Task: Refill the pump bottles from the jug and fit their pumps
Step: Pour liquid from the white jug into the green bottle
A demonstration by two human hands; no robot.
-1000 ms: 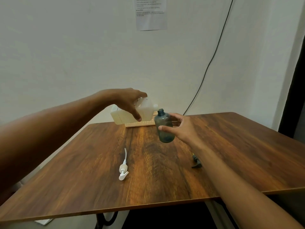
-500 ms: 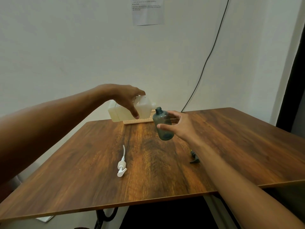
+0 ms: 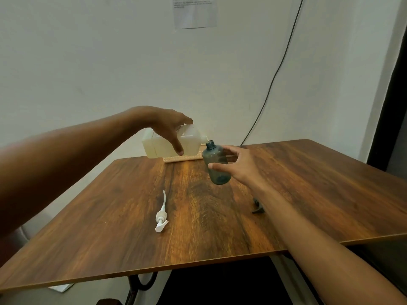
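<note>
Bottle [image 3: 217, 166]: small, dark tinted and see-through, held tilted over the middle of the table [image 3: 110, 238] with its open neck leaning toward 11 o'clock. It looks like light, stiff plastic with smooth, likely slippery sides. It will get heavier as it fills, so wrap the round body rather than the neck.
White pump [image 3: 161, 221]: nearest you, at 7 o'clock from the bottle, lying flat with its tube pointing away. It is light. Pick it up by the collar, since the thin tube will probably bend.
Dark pump [image 3: 257, 206]: at 5 o'clock from the bottle, partly hidden behind your right forearm, lying on the wood.
Right hand [image 3: 237, 166]: your thumb and fingers curl round the bottle's body from the 3 o'clock side. I cannot tell whether its base touches the table.
Jug [image 3: 191, 144]: at 10 o'clock from the bottle, tipped on its side with the spout just beside the bottle's mouth. It is pale and half-clear, with yellowish liquid inside. It is probably the heaviest thing here, and the liquid will shift as it tips. No stream is visible.
Left hand [image 3: 169, 128]: it grips the jug from above, one finger reaching down the near face.
Mat [image 3: 182, 159]: pale and ribbed, under the jug at the far edge.
</note>
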